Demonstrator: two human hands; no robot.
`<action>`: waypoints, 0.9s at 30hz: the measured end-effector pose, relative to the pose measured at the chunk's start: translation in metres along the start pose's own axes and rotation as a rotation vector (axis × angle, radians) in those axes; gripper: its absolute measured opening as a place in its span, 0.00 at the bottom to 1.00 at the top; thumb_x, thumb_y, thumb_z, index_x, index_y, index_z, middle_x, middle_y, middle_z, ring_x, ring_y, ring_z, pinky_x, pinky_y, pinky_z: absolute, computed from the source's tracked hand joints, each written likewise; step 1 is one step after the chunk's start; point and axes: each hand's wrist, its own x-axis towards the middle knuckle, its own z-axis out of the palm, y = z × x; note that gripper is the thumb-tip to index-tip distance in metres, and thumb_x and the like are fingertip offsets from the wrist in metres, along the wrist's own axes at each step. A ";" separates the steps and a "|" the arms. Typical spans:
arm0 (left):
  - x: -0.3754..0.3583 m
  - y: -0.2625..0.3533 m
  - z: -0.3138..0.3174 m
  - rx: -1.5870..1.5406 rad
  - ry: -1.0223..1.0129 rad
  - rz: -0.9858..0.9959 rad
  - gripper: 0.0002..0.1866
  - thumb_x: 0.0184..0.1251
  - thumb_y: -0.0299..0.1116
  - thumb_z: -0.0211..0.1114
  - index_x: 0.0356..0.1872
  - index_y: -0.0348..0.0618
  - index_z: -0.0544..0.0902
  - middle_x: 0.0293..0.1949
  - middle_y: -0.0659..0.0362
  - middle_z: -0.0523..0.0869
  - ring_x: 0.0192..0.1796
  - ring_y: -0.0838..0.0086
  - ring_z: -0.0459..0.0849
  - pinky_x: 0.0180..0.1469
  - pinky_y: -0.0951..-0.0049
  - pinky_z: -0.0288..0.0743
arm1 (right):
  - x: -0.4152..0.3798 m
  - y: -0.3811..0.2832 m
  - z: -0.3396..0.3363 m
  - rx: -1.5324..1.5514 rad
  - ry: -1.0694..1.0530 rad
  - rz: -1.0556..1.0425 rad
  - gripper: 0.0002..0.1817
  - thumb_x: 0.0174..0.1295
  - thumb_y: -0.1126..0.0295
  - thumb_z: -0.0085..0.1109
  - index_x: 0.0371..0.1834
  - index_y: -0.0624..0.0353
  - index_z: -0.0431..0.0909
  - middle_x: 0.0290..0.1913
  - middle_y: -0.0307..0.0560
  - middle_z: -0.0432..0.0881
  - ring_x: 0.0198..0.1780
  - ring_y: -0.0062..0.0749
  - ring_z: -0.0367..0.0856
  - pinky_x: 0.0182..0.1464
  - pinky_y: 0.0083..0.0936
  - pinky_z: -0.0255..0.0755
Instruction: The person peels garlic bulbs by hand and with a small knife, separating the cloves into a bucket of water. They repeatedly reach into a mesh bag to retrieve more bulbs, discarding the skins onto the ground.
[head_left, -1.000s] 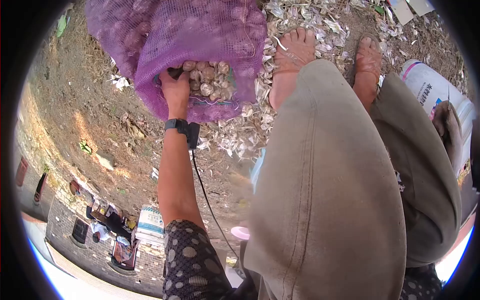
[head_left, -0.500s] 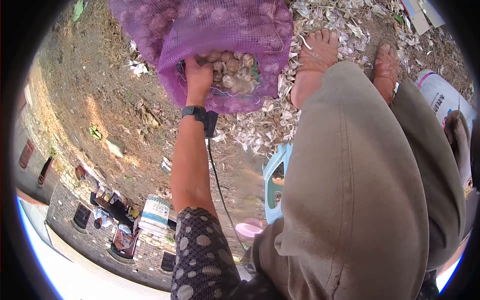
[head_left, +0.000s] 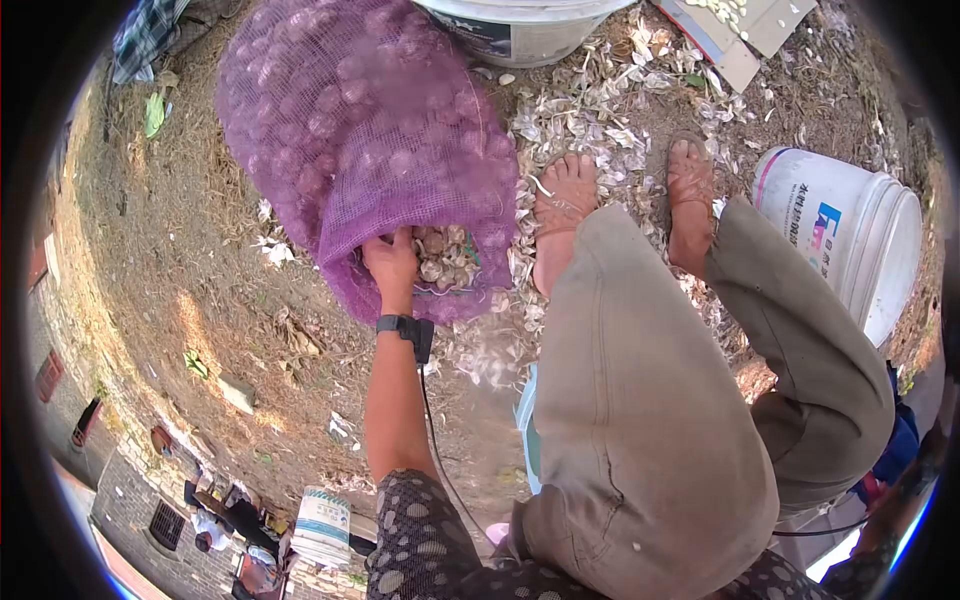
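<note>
A purple mesh bag [head_left: 350, 120] full of garlic lies on the ground, its mouth facing me. Inside the mouth, whitish-brown garlic bulbs [head_left: 440, 262] show. My left hand [head_left: 392, 265] reaches into the left side of this opening, at the edge of the bulbs. Its thumb stands apart from the fingers, and nothing is visible between them; the mesh covers part of the fingertips. A black band with a small box and cable [head_left: 408, 330] sits on the left wrist. My right hand cannot be made out; only a dark, shadowed shape shows at the lower right edge.
Papery garlic skins [head_left: 580, 110] litter the soil around my feet. A white bucket [head_left: 530, 35] stands beyond the bag, and another white bucket [head_left: 820, 215] lies tipped at right. Peeled cloves lie on cardboard [head_left: 765, 25]. A person [head_left: 210, 528] is far off at lower left.
The view has shifted, bringing more of the bag, the far bucket and the tipped bucket into sight. My left hand stays in the bag's mouth. A dark hand-like shape beside the tipped bucket is gone.
</note>
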 end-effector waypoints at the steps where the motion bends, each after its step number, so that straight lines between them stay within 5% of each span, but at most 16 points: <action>1: -0.003 0.001 0.002 0.010 -0.009 -0.074 0.24 0.61 0.29 0.74 0.57 0.29 0.80 0.50 0.44 0.88 0.52 0.52 0.85 0.61 0.57 0.74 | -0.017 -0.061 -0.030 -0.105 -0.034 -0.028 0.09 0.75 0.61 0.51 0.42 0.53 0.75 0.37 0.41 0.76 0.36 0.28 0.72 0.38 0.28 0.67; 6: -0.036 0.032 -0.018 0.017 -0.105 -0.044 0.23 0.62 0.32 0.74 0.54 0.30 0.79 0.49 0.47 0.84 0.50 0.58 0.82 0.58 0.60 0.75 | -0.077 -0.325 -0.142 -0.507 0.012 -0.306 0.12 0.73 0.62 0.56 0.43 0.60 0.80 0.34 0.43 0.79 0.32 0.25 0.73 0.35 0.24 0.68; 9: -0.066 0.068 -0.053 0.100 -0.303 -0.229 0.24 0.58 0.32 0.75 0.53 0.31 0.79 0.50 0.47 0.82 0.49 0.61 0.81 0.56 0.60 0.75 | -0.087 -0.399 -0.170 -0.623 0.083 -0.390 0.13 0.72 0.63 0.59 0.44 0.64 0.83 0.32 0.44 0.81 0.30 0.23 0.74 0.33 0.22 0.68; 12: -0.081 0.087 -0.076 0.068 -0.279 -0.137 0.21 0.61 0.32 0.73 0.52 0.33 0.80 0.43 0.53 0.83 0.42 0.69 0.82 0.48 0.67 0.78 | -0.066 -0.356 -0.173 -0.610 -0.006 -0.363 0.13 0.70 0.66 0.60 0.46 0.67 0.84 0.35 0.44 0.83 0.34 0.22 0.77 0.37 0.23 0.73; 15: -0.079 0.187 -0.090 -0.320 -0.294 -0.219 0.17 0.67 0.31 0.71 0.53 0.36 0.81 0.39 0.59 0.82 0.35 0.77 0.80 0.37 0.76 0.75 | -0.060 -0.300 -0.148 -0.744 -0.242 -0.439 0.10 0.68 0.68 0.60 0.39 0.66 0.82 0.25 0.52 0.81 0.30 0.32 0.84 0.37 0.31 0.76; 16: -0.076 0.222 -0.087 -0.441 -0.326 -0.219 0.12 0.74 0.30 0.64 0.54 0.39 0.79 0.37 0.63 0.82 0.28 0.86 0.73 0.27 0.82 0.68 | -0.059 -0.281 -0.145 -0.631 -0.365 -0.378 0.10 0.65 0.69 0.61 0.38 0.68 0.81 0.27 0.54 0.79 0.32 0.37 0.82 0.38 0.32 0.75; 18: -0.067 0.269 -0.075 -0.612 -0.473 -0.222 0.14 0.78 0.31 0.59 0.58 0.39 0.75 0.38 0.62 0.81 0.25 0.86 0.67 0.24 0.81 0.60 | -0.048 -0.254 -0.147 -0.549 -0.544 -0.200 0.14 0.69 0.64 0.60 0.41 0.68 0.82 0.28 0.54 0.82 0.30 0.39 0.84 0.40 0.35 0.78; 22: -0.054 0.326 -0.010 -0.665 -0.792 -0.256 0.17 0.78 0.33 0.60 0.61 0.37 0.75 0.39 0.62 0.81 0.26 0.86 0.69 0.24 0.81 0.62 | -0.022 -0.202 -0.172 -0.546 -0.468 -0.117 0.19 0.74 0.59 0.56 0.47 0.68 0.81 0.34 0.51 0.85 0.38 0.26 0.84 0.45 0.31 0.78; 25: -0.043 0.329 0.055 -0.551 -0.957 -0.223 0.19 0.77 0.33 0.62 0.64 0.37 0.76 0.40 0.63 0.81 0.28 0.86 0.71 0.27 0.81 0.64 | -0.031 -0.174 -0.185 -0.246 -0.296 -0.104 0.21 0.74 0.58 0.56 0.50 0.70 0.80 0.36 0.49 0.83 0.41 0.24 0.80 0.45 0.28 0.76; 27: -0.042 0.320 0.080 -0.456 -1.002 -0.255 0.21 0.76 0.33 0.63 0.65 0.35 0.76 0.39 0.64 0.80 0.29 0.85 0.73 0.30 0.81 0.68 | -0.038 -0.173 -0.213 -0.201 -0.105 0.171 0.20 0.75 0.58 0.55 0.50 0.68 0.80 0.31 0.37 0.76 0.33 0.19 0.73 0.36 0.22 0.69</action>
